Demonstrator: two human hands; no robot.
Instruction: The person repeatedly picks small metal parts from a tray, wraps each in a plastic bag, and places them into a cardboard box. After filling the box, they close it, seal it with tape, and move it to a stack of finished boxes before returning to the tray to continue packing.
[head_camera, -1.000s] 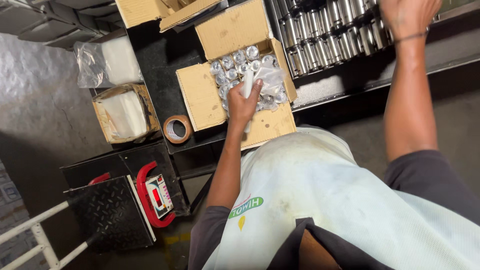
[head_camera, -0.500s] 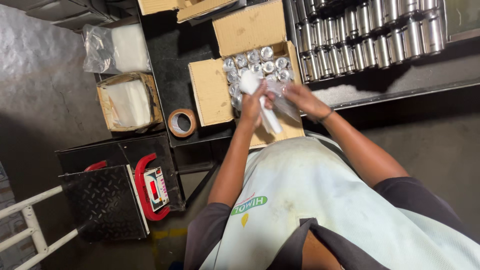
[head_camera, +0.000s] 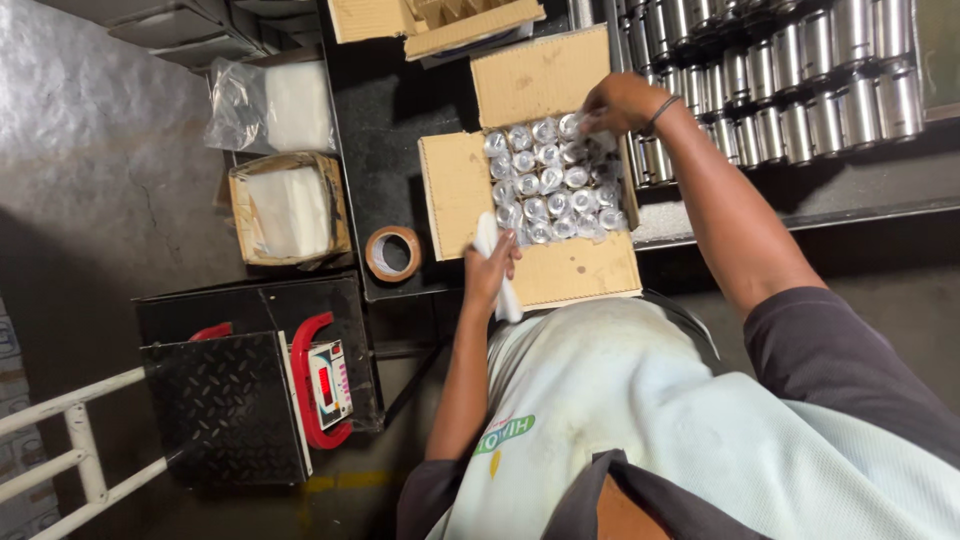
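Over the open carton (head_camera: 455, 190), both hands handle wrapped metal cylinders (head_camera: 550, 185).

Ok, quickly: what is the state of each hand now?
Left hand: closed on white cloth.
Right hand: fingers on the plastic-wrapped metal cylinders in the cardboard box.

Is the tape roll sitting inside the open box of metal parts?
No, the tape roll lies on the dark table, left of the open cardboard box.
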